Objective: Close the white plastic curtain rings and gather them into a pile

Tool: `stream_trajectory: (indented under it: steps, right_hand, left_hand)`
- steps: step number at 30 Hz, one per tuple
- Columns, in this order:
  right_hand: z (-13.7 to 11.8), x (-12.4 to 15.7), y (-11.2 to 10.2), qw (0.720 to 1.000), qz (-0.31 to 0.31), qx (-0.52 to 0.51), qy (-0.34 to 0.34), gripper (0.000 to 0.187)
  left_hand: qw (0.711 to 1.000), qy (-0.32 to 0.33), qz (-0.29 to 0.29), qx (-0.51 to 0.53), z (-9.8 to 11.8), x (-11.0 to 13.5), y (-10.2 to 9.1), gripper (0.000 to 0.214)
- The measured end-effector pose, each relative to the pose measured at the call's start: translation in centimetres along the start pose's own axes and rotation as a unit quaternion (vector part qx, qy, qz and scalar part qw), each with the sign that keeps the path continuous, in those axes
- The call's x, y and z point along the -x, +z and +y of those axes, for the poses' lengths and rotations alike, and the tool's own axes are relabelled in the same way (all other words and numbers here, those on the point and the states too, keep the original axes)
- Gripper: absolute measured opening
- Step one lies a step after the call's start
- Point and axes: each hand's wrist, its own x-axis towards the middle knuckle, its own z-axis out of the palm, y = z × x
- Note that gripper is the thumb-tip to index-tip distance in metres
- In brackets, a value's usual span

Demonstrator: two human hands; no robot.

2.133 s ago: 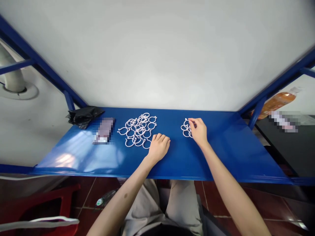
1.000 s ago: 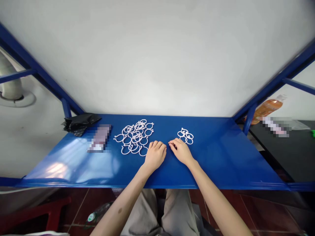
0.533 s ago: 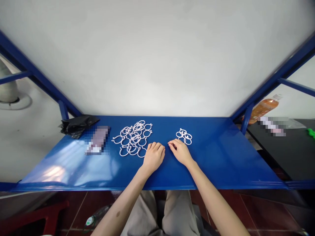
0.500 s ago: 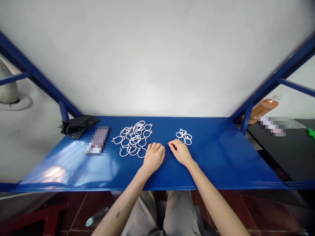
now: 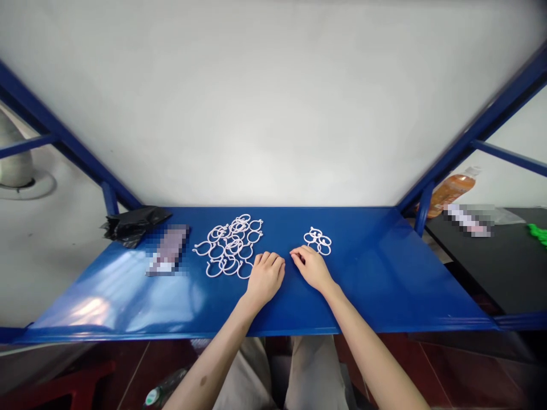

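Palm down on the blue tabletop [image 5: 367, 273], my left hand [image 5: 265, 277] rests with its fingers curled under and close together. Its knuckles are beside the right edge of a pile of white open rings [image 5: 231, 245], several of them overlapping, each with small knobs at its ends. My right hand [image 5: 314, 266] lies to the right, fingers bent and held together, thumb tucked near the index finger. No object shows in either hand. Just beyond the right hand is a small cluster of white rings [image 5: 323, 242], its near edge close to the knuckles.
A crumpled black plastic bag [image 5: 134, 223] and a pixelated flat item [image 5: 171, 247] lie on the left. Blue metal posts [image 5: 423, 208] flank the table. On a black surface [image 5: 482, 262] to the right stands an orange drink bottle [image 5: 453, 191]. A white wall [image 5: 273, 102] rises behind.
The view has shifted slightly, so everything sits a little lower in the picture. Hands and rings keep their places relative to each other.
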Motion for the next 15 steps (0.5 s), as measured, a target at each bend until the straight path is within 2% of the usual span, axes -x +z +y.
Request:
stream_trajectory:
  steps: [12,15]
  right_hand:
    - [0.32,-0.05,0.34,1.0,0.013,0.0,-0.01,0.021]
    - [0.22,-0.05,0.21,1.0,0.011,-0.004,-0.006,0.021]
  left_hand:
    - [1.0,0.014,-0.003,-0.01,0.21,0.05,-0.12,0.019]
    - [1.0,-0.008,0.01,-0.008,-0.2,-0.31,-0.22,0.02]
